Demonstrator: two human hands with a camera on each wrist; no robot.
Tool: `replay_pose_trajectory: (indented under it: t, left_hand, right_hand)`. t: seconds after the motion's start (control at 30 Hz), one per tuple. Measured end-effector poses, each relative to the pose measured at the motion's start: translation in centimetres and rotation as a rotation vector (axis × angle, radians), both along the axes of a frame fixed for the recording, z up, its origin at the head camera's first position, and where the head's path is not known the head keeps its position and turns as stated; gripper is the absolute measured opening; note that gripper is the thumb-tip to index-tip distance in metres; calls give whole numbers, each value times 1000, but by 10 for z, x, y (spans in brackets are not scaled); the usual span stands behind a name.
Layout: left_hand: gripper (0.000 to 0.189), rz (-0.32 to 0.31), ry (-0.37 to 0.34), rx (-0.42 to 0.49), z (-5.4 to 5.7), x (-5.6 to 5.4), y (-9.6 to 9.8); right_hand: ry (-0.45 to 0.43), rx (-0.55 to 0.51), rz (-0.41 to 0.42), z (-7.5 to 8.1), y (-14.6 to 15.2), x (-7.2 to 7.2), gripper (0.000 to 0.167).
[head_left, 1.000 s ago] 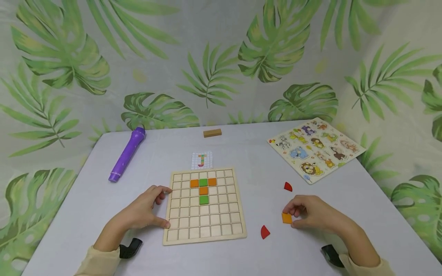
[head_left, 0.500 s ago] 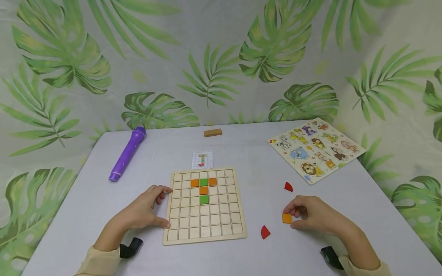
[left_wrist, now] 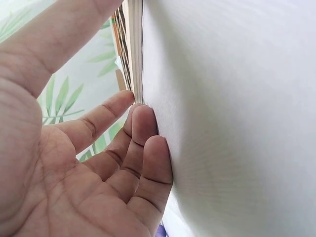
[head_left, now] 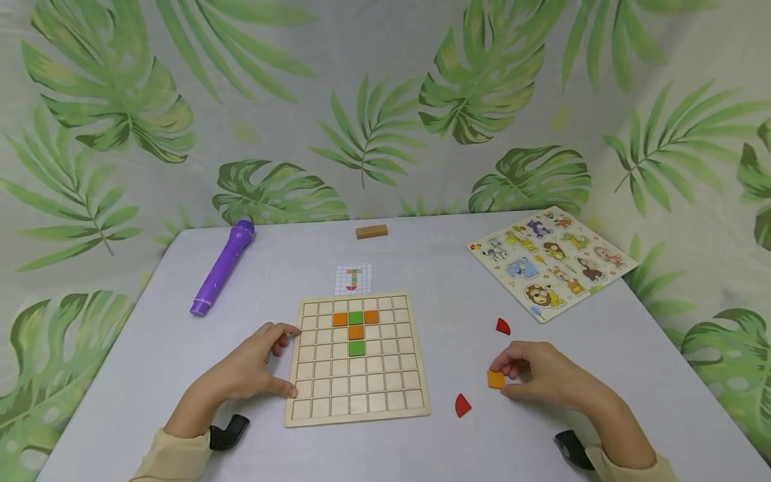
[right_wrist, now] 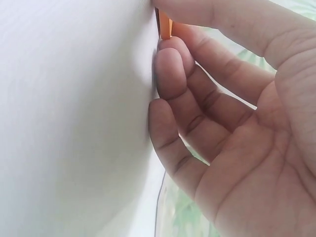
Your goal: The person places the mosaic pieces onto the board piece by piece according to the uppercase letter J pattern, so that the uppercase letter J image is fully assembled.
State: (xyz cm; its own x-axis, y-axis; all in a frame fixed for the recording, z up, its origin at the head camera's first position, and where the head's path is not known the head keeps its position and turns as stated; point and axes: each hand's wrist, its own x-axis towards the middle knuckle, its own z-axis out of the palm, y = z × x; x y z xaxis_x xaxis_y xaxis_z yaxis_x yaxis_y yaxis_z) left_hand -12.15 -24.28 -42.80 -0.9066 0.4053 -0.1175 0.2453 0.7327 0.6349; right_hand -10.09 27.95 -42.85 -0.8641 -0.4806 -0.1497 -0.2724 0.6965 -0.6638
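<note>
My left hand rests at the left edge of a wooden grid board, thumb and index finger touching that edge. The board's edge also shows in the left wrist view. Set in the grid's upper cells are several orange and green square tiles, a green tile being the lowest. Right of the board, my right hand pinches an orange square tile between thumb and index finger, low over the table. A sliver of that tile appears in the right wrist view, the rest hidden by the fingers.
Two red quarter-circle pieces lie near my right hand. Behind the board is a small pattern card, then a brown wooden block. A purple stick-shaped object lies at left, an animal puzzle board at back right.
My right hand has slid slightly left, and the orange square tile has moved with it. The left hand stays at the board's edge.
</note>
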Motion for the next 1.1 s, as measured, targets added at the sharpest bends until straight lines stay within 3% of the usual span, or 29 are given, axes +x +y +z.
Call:
replay_pose_trajectory:
  t: [0.67, 1.1]
  left_hand:
    - [99, 1, 1, -1, -1, 0, -1]
    - [100, 17, -11, -10, -4, -1, 0]
  right_hand:
    - [126, -23, 70, 1, -34, -9, 26]
    - [96, -55, 129, 6, -71, -17, 24]
